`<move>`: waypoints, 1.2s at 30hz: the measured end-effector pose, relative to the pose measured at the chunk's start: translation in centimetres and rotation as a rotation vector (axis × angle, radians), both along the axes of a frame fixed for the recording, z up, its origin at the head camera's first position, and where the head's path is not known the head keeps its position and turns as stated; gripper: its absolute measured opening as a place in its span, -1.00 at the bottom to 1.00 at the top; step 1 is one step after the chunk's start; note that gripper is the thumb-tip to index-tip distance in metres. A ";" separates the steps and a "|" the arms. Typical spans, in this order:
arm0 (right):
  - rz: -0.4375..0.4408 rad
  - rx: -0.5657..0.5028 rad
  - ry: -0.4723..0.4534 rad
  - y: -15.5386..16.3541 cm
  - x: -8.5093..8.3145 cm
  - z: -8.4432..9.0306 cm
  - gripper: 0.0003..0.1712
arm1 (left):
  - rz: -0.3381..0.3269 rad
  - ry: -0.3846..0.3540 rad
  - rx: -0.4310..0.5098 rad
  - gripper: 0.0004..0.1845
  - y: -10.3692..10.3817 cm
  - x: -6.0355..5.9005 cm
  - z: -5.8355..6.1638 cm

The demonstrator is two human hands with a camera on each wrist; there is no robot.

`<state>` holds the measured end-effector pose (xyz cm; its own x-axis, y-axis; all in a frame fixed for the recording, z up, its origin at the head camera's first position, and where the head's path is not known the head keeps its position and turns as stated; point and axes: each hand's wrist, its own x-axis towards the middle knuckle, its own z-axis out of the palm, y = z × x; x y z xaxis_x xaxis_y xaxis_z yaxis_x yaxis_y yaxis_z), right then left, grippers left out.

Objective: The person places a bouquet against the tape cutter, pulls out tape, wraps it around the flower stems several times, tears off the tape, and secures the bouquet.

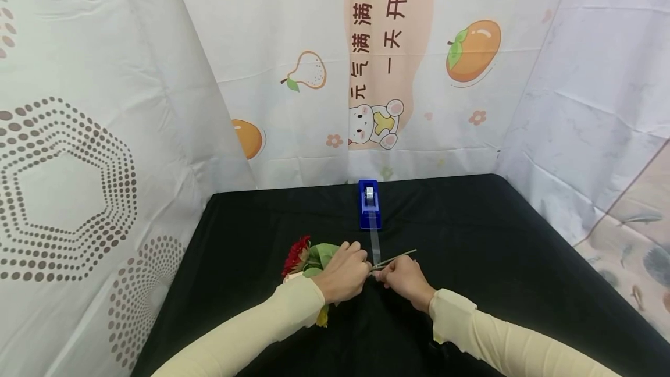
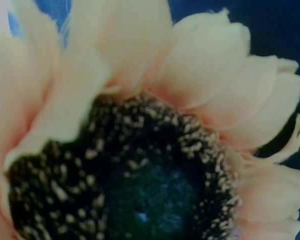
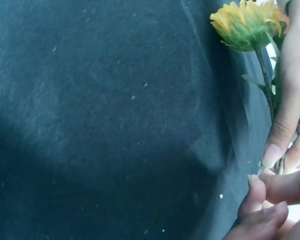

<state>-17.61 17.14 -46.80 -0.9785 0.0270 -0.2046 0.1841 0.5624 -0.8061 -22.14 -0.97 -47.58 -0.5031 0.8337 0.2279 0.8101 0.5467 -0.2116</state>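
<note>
Left to right on the black tablecloth (image 1: 471, 231): red flower (image 1: 296, 253) of a bunch grasped by the left hand (image 1: 342, 275); right hand (image 1: 405, 279) pinching tape strip (image 1: 374, 244) against the stems (image 1: 398, 258); blue tape dispenser (image 1: 369, 203) just behind.

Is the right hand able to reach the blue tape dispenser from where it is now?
Probably yes. The blue tape dispenser stands straight beyond the right hand on the black cloth, with only the tape strip between them, though that hand is pinching the flower stems.
</note>
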 end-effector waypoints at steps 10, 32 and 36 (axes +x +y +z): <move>-0.061 0.089 0.043 0.4 -0.3 -1.1 -0.61 | 0.024 -0.042 -0.011 -0.81 0.0 0.0 0.1; 0.470 0.333 0.352 3.0 -2.7 -0.8 -0.70 | -0.039 0.040 0.006 -0.87 -0.7 -0.3 0.1; 0.568 0.242 0.295 3.7 -3.4 -0.7 -0.69 | -0.060 0.066 0.014 -0.88 -0.6 -0.5 -0.1</move>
<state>-21.02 20.80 -47.50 -0.8683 -0.4956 0.0195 -0.4005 0.6774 -0.6170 -22.63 -1.61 -47.64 -0.4361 0.8582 0.2708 0.8261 0.5011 -0.2577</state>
